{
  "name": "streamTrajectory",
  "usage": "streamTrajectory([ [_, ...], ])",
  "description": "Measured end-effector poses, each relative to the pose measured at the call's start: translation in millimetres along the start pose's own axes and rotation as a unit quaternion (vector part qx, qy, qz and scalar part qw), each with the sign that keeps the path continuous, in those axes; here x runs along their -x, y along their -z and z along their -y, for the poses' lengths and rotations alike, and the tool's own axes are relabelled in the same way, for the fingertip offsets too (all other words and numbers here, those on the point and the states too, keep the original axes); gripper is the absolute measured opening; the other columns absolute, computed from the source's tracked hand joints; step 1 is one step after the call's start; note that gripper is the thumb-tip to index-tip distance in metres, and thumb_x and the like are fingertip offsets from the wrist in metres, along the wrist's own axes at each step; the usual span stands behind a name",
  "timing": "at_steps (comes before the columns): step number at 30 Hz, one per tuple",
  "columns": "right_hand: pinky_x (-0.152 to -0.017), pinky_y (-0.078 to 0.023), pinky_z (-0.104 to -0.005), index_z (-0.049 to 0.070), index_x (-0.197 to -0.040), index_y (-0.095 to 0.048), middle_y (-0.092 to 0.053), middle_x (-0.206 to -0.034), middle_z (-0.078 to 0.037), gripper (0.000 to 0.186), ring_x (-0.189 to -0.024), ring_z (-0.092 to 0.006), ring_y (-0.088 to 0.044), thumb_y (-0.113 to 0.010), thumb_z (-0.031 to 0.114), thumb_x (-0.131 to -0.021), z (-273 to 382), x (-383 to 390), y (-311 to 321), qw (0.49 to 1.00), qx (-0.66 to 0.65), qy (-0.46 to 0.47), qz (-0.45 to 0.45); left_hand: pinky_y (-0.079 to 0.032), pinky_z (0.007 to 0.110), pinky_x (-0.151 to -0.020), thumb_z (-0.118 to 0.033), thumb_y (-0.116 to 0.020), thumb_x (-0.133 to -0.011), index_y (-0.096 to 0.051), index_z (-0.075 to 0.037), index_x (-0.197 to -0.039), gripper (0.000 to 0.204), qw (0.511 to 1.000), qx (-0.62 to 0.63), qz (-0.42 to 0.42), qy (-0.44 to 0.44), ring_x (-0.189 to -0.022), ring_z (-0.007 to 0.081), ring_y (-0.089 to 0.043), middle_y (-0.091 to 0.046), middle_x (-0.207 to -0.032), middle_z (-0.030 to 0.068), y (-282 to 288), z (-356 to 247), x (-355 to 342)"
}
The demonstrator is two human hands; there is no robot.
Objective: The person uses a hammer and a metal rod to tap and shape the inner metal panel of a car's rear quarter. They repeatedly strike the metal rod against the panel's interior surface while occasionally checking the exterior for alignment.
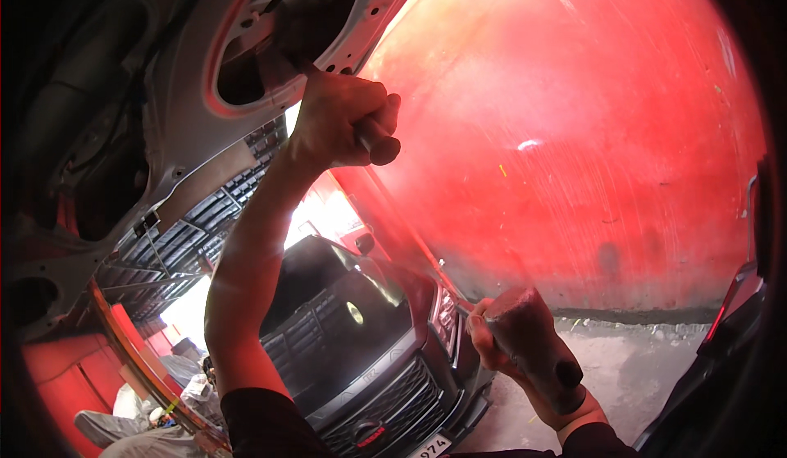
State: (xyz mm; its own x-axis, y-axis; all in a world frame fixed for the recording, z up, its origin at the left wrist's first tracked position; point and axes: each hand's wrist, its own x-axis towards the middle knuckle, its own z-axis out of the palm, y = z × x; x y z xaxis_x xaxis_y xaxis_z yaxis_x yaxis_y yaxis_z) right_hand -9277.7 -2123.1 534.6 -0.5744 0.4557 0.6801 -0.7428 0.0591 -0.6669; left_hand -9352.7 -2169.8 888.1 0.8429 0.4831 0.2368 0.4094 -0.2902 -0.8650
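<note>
- Left hand (336,118) was raised overhead, fingers (385,109) wrapped tight around a dark tool handle (375,140); the butt end of the handle stuck out below the fist.
- The shaft of that tool ran up and left from the fist toward the underside of a raised grey hood panel (188,72); its working end was blurred and dark against the panel, so I could not tell what kind of head it carried or whether it touched the metal.
- The hood panel had large oval cut-outs (238,72) and small holes along its inner frame; the fist sat just below the edge of that frame.
- Right hand (492,339) was low, at the lower middle of the view, fingers closed around a thick reddish-brown hammer handle (537,347). The handle's dark round end pointed down and right, toward the wrist.
- A blurred streak ran up and left from the right fist toward the left one; the far end of that tool could not be made out.
- Both forearms were bare, with dark sleeves (262,421) at the lower edge.
- Behind the hands stood a large red wall (590,130), glossy and scuffed.
- Below, a black car (361,351) with a wide grille faced the camera.
- At lower left, a person in light clothes (193,396) crouched near the ground, well apart from both hands.
- Grey gritty floor (631,360) lay at the foot of the red wall.
</note>
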Motion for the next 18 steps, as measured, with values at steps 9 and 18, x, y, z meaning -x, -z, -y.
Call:
streamTrajectory([
  [9,-0.05,-0.032,-0.0178,0.005,-0.079,-0.052,-0.048,-0.068,0.003,0.017,-0.061,0.0007,-0.043,-0.06,-0.01,-0.081,-13.7,-19.9,-3.3,0.957,-0.052,-0.287,0.006,-0.03,0.029,-0.036,-0.012,-0.057,-0.057,-0.035,-0.01,-0.048,0.024,0.998,0.029,0.047,-0.003,-0.034,0.0179,-0.036,-0.037,-0.042,0.001,0.5,-5.5,2.0],
  [18,-0.054,-0.039,-0.0245,0.005,-0.072,-0.05,-0.055,-0.07,-0.002,0.02,-0.06,-0.0058,-0.048,-0.062,0.002,-0.087,16.3,-31.0,-23.5,0.956,0.176,0.216,-0.09,-0.033,0.029,-0.037,-0.008,-0.059,-0.058,-0.038,-0.011,-0.05,0.022,0.998,0.015,0.041,-0.037,-0.036,0.0195,-0.041,-0.04,-0.043,0.0022,4.5,-0.4,3.7],
])
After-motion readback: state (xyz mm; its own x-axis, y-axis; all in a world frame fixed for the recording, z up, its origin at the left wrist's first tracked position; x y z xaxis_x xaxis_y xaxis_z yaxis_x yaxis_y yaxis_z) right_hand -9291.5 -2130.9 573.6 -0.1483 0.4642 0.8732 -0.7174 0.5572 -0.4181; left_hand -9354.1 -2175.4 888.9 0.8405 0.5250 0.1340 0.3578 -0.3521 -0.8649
